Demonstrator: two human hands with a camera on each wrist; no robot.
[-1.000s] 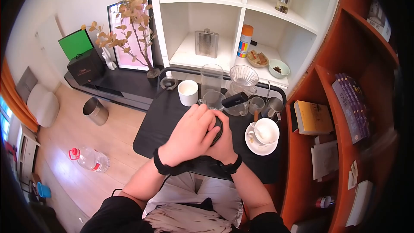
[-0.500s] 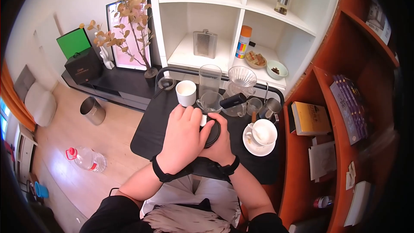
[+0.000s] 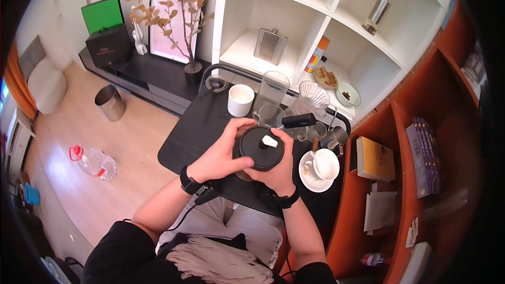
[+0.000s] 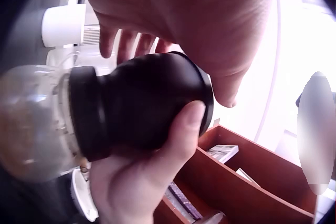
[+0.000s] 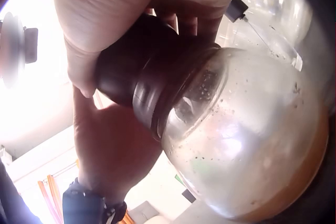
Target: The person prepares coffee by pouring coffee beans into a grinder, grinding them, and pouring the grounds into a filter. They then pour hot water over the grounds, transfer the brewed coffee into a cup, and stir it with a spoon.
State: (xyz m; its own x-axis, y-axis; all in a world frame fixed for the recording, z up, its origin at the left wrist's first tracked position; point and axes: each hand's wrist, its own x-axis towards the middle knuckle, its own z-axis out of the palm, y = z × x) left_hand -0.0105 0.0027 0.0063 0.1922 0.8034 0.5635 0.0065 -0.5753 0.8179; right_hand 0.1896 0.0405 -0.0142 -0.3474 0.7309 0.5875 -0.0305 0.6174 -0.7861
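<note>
A black coffee grinder (image 3: 261, 148) with a round glass jar (image 5: 252, 134) below it is between my two hands, over the black tray table (image 3: 181, 144). Some brown shows in the lower part of the jar. On the grinder's flat round top sits a small white piece (image 3: 270, 141). My left hand (image 3: 223, 152) curves round the left side of the top, its fingers at the back and thumb in front. From the other side, my right hand (image 3: 276, 171) grips the black body, the thumb (image 4: 184, 129) lying along it in the left wrist view.
At the tray's back stand a white cup (image 3: 241, 101), a tall glass (image 3: 272, 94), a ribbed glass dripper (image 3: 314, 99) and a black-handled tool (image 3: 298, 121). A white cup on a saucer (image 3: 314, 179) is at the right. White shelves (image 3: 310, 8) rise behind; a red-brown bookcase (image 3: 376, 126) is close on the right.
My left hand has slid from on top of the right hand and the grinder to the grinder's left side, uncovering its round top. The head view has turned and tilted slightly.
</note>
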